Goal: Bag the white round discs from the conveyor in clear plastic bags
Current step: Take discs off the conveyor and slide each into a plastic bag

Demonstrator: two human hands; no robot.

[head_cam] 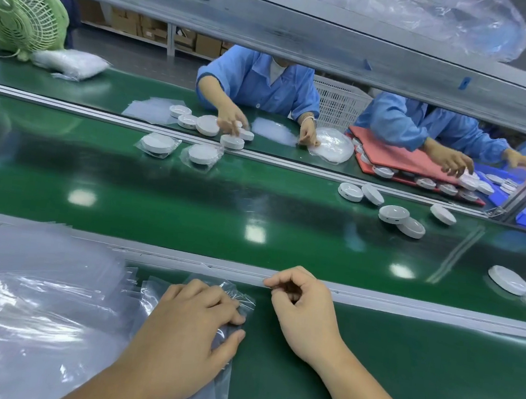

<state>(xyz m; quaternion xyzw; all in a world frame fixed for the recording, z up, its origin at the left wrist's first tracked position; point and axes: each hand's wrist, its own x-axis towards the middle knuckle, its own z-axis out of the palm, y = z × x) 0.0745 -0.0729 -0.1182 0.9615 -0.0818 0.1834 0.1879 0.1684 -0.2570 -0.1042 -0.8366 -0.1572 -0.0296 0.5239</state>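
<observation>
Left hand (188, 328) is lying palm-down on a small stack of clear bags (221, 388) down at 6 o'clock in the view. It's pinching the crinkled top bag between thumb and forefinger. Right hand (303, 312) is sitting just beside it at about 5 o'clock, fingers curled in toward the thumb and knuckles touching the grey rail (407, 306). Nothing is showing inside that fist.

The closest loose disc (507, 279) is lying on the green conveyor belt (188, 210) out at 2 o'clock from the right hand, well apart from it. A bunch of white discs (392, 213) is sitting further up the belt at roughly 1 o'clock, some of them leaning on each other. Two bagged discs (159, 143) are lying side by side at 11 o'clock, near the belt's far rail.

A big heap of loose plastic (30, 304) is taking up the 8 to 9 o'clock corner, touching the bag stack. A green fan (21, 11) is standing way out at 10 o'clock. Two people in blue coats (258, 80) are working across the line at 12 to 1 o'clock, one handling discs, the other reaching over a red pad (401, 156).
</observation>
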